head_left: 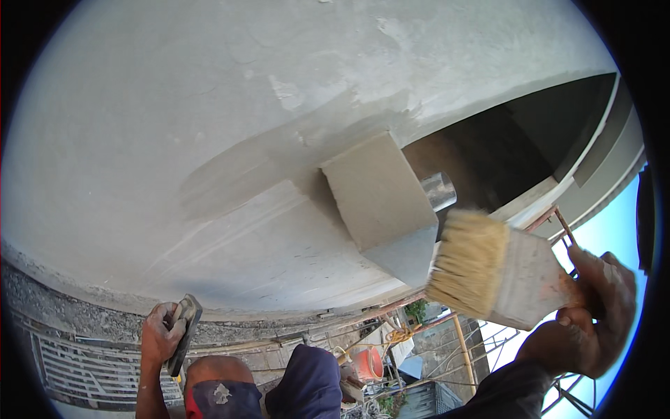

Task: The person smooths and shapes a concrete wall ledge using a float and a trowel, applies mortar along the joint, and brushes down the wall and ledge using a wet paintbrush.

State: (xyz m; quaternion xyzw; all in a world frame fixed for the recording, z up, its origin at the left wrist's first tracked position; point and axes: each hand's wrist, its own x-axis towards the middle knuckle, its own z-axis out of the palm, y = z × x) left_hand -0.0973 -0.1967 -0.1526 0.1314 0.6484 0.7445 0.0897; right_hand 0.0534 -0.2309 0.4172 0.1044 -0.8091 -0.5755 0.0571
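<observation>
My right hand [593, 321] grips a wide, flat paintbrush [471, 265], raised at the right with its pale bristles pointing left. The bristles look slightly blurred, and the handle is mostly hidden in my fingers. Low on the left, my left hand [162, 332] is closed around a hand float [185, 342], seen nearly edge-on. Before me stretches a grey plastered wall [174, 112] with a darker, damp-looking patch across its middle. From the wall juts a plastered block [377, 195], just left of the bristles. A shiny metal cylinder [439, 191] sits behind the block's right edge.
A dark opening [509, 143] cuts into the wall at upper right. Below are scaffold poles [462, 346], yellow rope [399, 335], an orange bucket [368, 363] and a slatted frame [87, 366]. My bent knees [305, 384] show at the lower edge.
</observation>
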